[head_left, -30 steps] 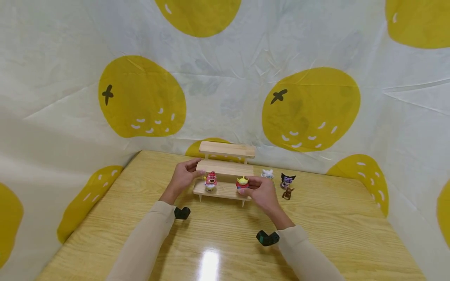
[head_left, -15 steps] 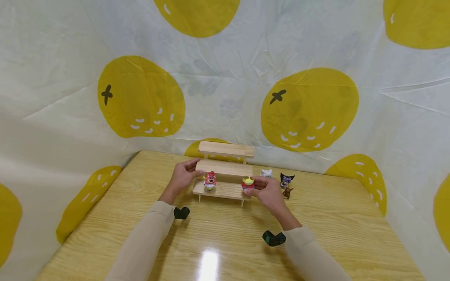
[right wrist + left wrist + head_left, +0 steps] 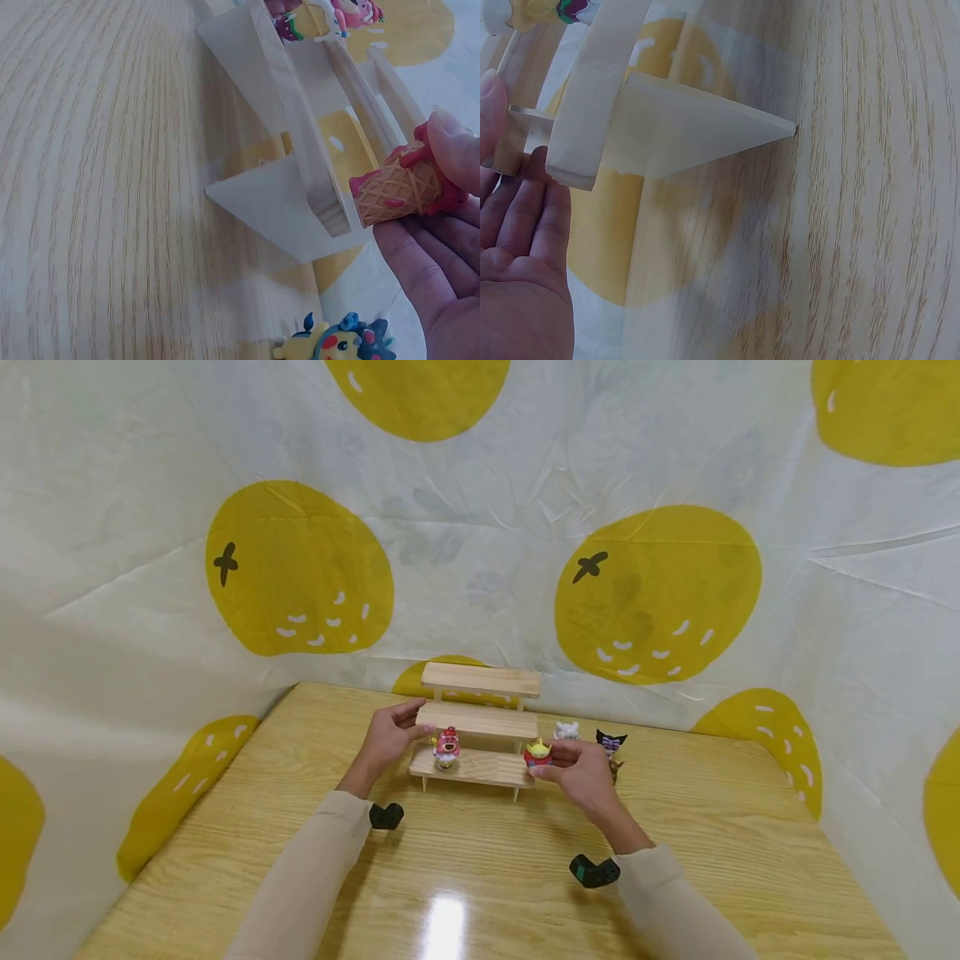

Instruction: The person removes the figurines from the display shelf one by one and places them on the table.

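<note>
A small three-tier wooden display stand point(image 3: 476, 720) stands on the table. My left hand point(image 3: 386, 743) grips the left end of its middle tier, thumb in front and fingers behind, as the left wrist view also shows around the tier's end point(image 3: 510, 150). My right hand point(image 3: 588, 777) pinches a small figurine point(image 3: 538, 753) with a yellow top and red body. In the right wrist view its base is a waffle cone point(image 3: 397, 187) with red drips, held beside the bottom tier's right end. A pink figurine point(image 3: 446, 747) stands on the bottom tier's left part.
Right of the stand are a white figurine point(image 3: 566, 731), a black and purple one point(image 3: 611, 742) and a brown one point(image 3: 617, 768), partly hidden behind my right hand. A yellow and blue figurine point(image 3: 330, 341) shows in the right wrist view. A patterned cloth point(image 3: 480, 568) hangs behind the table.
My right hand has moved right with the cone figurine, from over the bottom tier to its right end, now covering part of the brown figurine. My left hand keeps its grip.
</note>
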`<control>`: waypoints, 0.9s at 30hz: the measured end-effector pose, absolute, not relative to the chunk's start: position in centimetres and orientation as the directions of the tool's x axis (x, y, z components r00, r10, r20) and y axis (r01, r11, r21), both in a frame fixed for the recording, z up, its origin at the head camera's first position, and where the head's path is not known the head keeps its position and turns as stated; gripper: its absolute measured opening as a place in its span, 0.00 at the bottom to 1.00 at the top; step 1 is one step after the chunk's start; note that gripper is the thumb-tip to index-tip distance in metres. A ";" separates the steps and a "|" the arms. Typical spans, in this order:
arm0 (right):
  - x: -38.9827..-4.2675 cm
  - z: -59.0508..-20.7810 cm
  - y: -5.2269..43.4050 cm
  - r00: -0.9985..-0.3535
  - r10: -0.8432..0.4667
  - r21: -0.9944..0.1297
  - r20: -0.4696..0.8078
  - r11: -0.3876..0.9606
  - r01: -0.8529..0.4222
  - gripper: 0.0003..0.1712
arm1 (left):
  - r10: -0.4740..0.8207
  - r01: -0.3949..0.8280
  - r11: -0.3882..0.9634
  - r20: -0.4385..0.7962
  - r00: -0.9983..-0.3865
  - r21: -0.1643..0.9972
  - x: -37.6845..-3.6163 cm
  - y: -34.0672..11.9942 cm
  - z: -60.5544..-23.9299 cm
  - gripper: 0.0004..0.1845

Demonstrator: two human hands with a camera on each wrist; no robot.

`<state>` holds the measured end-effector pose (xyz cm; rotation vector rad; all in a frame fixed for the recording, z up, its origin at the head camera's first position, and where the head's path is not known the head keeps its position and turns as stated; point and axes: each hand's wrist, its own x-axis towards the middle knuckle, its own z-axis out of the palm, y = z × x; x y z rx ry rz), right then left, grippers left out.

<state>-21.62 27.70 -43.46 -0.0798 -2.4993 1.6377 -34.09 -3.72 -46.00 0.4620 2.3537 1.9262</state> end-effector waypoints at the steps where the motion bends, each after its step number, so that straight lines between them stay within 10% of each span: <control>1: -21.6 -43.4 27.8 -0.987 0.132 -0.916 0.094 0.401 -0.034 0.25 | 0.272 0.188 0.169 0.138 -0.952 0.967 -34.1 -3.8 -46.0 0.34; 27: -20.9 -43.5 29.9 -0.987 0.131 -0.907 0.089 0.420 -0.027 0.29 | 0.272 0.173 0.165 0.124 -0.954 0.971 -34.1 -3.8 -46.0 0.34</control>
